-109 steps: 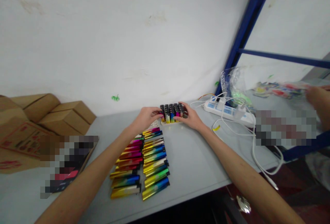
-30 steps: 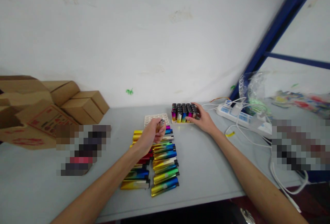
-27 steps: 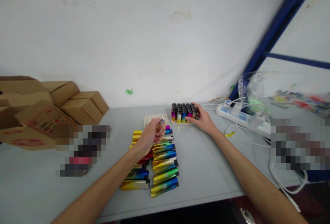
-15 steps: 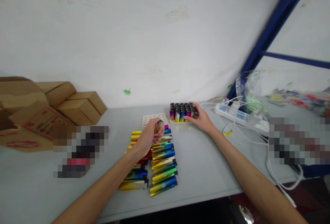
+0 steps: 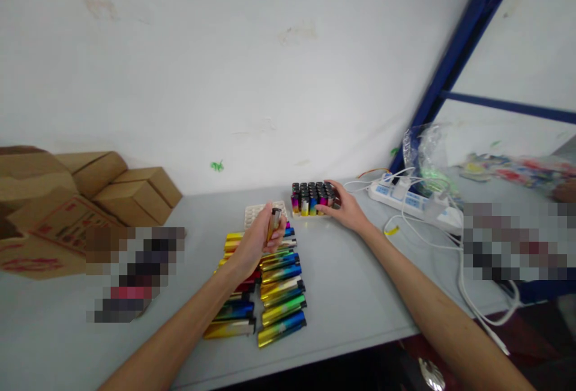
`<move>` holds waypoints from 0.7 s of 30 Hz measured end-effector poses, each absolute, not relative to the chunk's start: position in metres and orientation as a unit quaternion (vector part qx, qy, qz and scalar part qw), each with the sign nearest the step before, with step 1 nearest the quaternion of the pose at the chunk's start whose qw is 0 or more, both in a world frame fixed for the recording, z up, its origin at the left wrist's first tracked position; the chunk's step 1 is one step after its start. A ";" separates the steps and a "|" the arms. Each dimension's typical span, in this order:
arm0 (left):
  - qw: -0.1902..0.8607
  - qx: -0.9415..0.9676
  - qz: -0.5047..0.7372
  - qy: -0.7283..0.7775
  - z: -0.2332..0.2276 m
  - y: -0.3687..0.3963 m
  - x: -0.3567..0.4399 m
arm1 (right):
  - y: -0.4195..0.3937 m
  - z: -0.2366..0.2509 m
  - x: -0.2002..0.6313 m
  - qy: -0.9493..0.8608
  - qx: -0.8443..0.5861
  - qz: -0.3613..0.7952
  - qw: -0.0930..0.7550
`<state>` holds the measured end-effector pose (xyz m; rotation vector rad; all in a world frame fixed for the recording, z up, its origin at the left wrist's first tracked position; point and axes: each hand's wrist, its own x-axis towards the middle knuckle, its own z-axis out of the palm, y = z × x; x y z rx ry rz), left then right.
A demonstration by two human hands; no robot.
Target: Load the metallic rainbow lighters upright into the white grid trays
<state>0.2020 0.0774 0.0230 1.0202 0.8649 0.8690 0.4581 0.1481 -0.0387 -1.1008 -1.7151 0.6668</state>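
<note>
My left hand (image 5: 257, 240) is closed round a lighter (image 5: 274, 222), its metal-capped top pointing up. It hovers over two columns of shiny multicoloured lighters (image 5: 282, 310) lying on their sides on the table. Partly behind that hand lies a white tray (image 5: 251, 216) with rows of small sockets. To its right, several lighters (image 5: 314, 202) stand upright, black tops up, packed in a second white tray (image 5: 309, 216). My right hand (image 5: 349, 211) grips the right end of this packed tray, thumb in front and fingers behind. Its fingertips are partly hidden.
Brown cardboard boxes (image 5: 135, 194) stand at the left. A white power strip (image 5: 407, 200) with plugs and trailing cables (image 5: 461, 277) lies at the right, by a blue metal frame (image 5: 443, 73) and clear plastic bag (image 5: 427, 145). A white wall (image 5: 234, 67) closes off the back.
The lighter in my left hand has turned and shows more of its body, as the fingers have shifted. My right hand stays at the packed tray. The whole view has shifted slightly.
</note>
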 end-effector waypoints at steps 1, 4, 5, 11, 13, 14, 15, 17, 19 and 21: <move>0.706 0.454 0.397 0.372 0.025 0.077 0.202 | 0.148 -0.039 0.458 -0.700 -0.446 0.279 0.482; 0.707 0.450 0.431 0.336 0.032 0.077 0.204 | 0.147 -0.037 0.456 -0.696 -0.436 0.288 0.492; 0.696 0.453 0.444 0.336 0.033 0.078 0.204 | 0.147 -0.037 0.456 -0.696 -0.433 0.290 0.495; 0.630 0.506 0.464 0.363 0.037 0.090 0.211 | 0.147 -0.035 0.456 -0.696 -0.426 0.294 0.497; 0.605 0.525 0.466 0.376 0.037 0.100 0.214 | 0.146 -0.034 0.456 -0.699 -0.429 0.285 0.497; 0.582 0.540 0.466 0.390 0.036 0.105 0.215 | 0.145 -0.033 0.456 -0.700 -0.430 0.279 0.497; 0.552 0.557 0.468 0.407 0.035 0.110 0.217 | 0.145 -0.032 0.456 -0.703 -0.431 0.273 0.496; 0.485 0.590 0.479 0.433 0.032 0.120 0.219 | 0.144 -0.031 0.456 -0.707 -0.431 0.264 0.495; 0.420 0.620 0.489 0.447 0.028 0.128 0.219 | 0.144 -0.031 0.456 -0.709 -0.431 0.259 0.494; 0.372 0.648 0.484 0.455 0.023 0.131 0.219 | 0.145 -0.032 0.456 -0.711 -0.428 0.257 0.496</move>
